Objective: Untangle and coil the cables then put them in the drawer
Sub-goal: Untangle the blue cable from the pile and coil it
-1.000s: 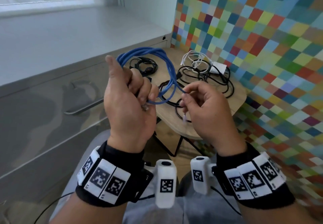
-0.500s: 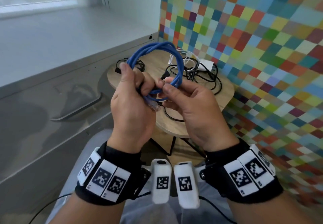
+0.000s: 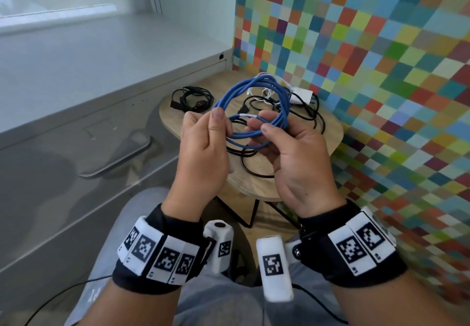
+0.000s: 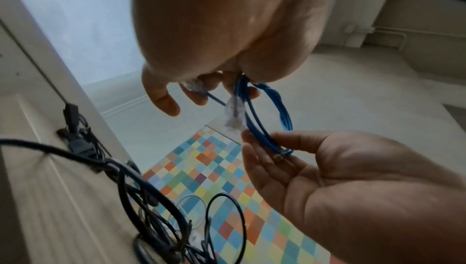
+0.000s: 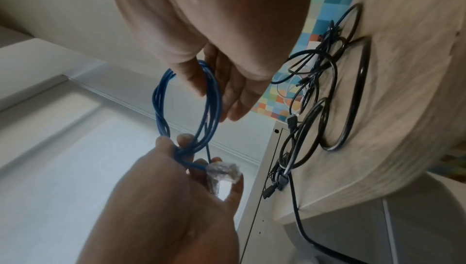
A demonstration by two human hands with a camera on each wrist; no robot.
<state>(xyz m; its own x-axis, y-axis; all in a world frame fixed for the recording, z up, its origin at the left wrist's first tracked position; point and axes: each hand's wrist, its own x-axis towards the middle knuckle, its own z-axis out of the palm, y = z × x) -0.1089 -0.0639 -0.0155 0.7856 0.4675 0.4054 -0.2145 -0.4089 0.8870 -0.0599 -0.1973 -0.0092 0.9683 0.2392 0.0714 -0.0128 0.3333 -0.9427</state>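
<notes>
A blue network cable (image 3: 254,89), wound into a coil of several loops, hangs in the air above a small round wooden table (image 3: 256,181). My left hand (image 3: 218,127) grips the coil's left side, thumb up; a clear plug (image 5: 224,170) sticks out of that fist. My right hand (image 3: 259,130) holds the coil's near right side between thumb and fingers. The left wrist view shows the blue cable (image 4: 267,120), a clear plug (image 4: 234,113) dangling, and the right hand (image 4: 282,148) pinching the loops. The grey drawer front (image 3: 76,173) with its handle (image 3: 117,158) is shut at left.
Tangled black cables (image 3: 307,114) and a white cable with a white charger (image 3: 302,94) lie on the table's far side. A small coiled black cable (image 3: 193,99) lies at its left edge. A colourful checkered wall (image 3: 381,71) stands right behind the table.
My right hand let go of the cable's loose end, came in to the left hand, and now holds the coil's right side. The coil has dropped lower and lies flatter between both hands.
</notes>
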